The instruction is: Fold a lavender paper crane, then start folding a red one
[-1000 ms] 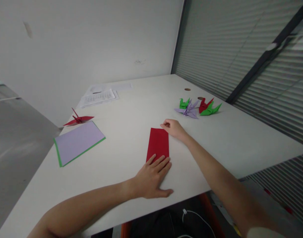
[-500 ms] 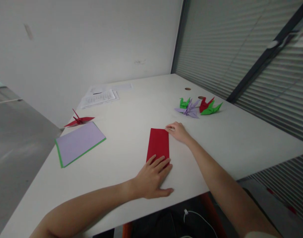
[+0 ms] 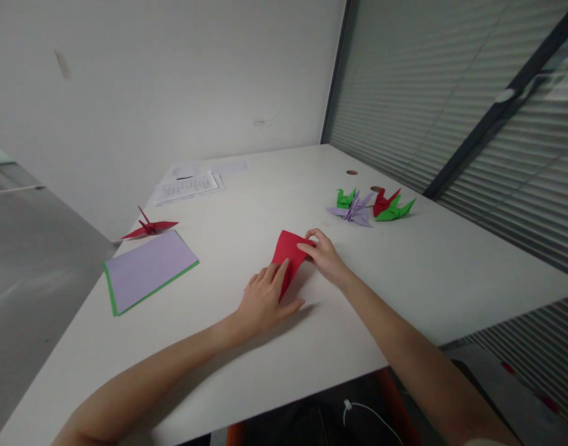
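A folded red paper (image 3: 287, 251) is lifted off the white table (image 3: 246, 347) near its middle, tilted up between my hands. My left hand (image 3: 265, 300) grips its near lower edge with fingers on the paper. My right hand (image 3: 323, 254) pinches its far right corner. Both forearms reach in from the bottom of the view.
A stack of lilac and green sheets (image 3: 147, 269) lies at the left, with a red paper crane (image 3: 148, 227) behind it. Several folded cranes, green, lilac and red (image 3: 374, 206), stand at the right. White printed sheets (image 3: 186, 184) lie at the back. A white cable (image 3: 365, 412) hangs below the table edge.
The red paper lay flat under my left palm before; now both hands have picked it up and it stands tilted. My left hand moved forward and left.
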`<state>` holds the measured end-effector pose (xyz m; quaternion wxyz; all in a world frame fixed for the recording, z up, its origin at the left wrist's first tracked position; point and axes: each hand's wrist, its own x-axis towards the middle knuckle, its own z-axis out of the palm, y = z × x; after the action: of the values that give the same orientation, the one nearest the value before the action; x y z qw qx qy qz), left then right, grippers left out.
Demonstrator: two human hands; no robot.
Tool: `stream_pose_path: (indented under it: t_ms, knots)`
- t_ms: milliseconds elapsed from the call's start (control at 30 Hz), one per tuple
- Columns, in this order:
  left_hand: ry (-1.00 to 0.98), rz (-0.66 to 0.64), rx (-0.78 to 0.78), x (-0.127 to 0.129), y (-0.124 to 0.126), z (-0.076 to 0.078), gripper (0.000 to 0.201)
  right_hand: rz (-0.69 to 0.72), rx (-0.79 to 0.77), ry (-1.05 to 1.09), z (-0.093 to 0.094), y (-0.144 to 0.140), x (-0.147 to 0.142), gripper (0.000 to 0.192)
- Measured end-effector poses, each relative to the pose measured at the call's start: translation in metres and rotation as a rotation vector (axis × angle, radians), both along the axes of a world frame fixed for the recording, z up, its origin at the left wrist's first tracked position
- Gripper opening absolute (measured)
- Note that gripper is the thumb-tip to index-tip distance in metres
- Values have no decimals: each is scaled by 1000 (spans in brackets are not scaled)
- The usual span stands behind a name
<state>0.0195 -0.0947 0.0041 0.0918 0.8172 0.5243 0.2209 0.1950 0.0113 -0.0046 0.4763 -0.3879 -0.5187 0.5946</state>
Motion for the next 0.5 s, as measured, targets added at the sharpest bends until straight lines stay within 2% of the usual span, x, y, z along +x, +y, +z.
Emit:
stream_pose_path:
  t_ms: [33,100,167,200,267,300,367,433,500]
  knots:
    - [-14,11,8,-5,6,2,72,58,-5,63,3,-5,-4,43]
    - [-90,48,19,-15,19,5,49,183,20,140,9,-11,-8,47]
    - [-250,86,-68,-25,31,9,32,182,88,155,11,-11,-7,56]
    - [-386,97,-128,-29,37,11,31,132,128,135,10,-10,-5,61]
    - [-798,116,-253,-34,46,15,37,26,185,67,8,-6,-2,69]
    - [-999,117,-313,-35,49,16,39,19,184,35,6,-4,-2,71]
    - [-1287,110,-429,-33,52,17,45,101,130,8,2,-3,-3,73]
    - [-1382,92,-516,-31,53,14,50,186,67,11,0,-5,-6,75]
    - [-1344,112,-466,-30,54,9,53,193,46,1,-1,-6,-6,81]
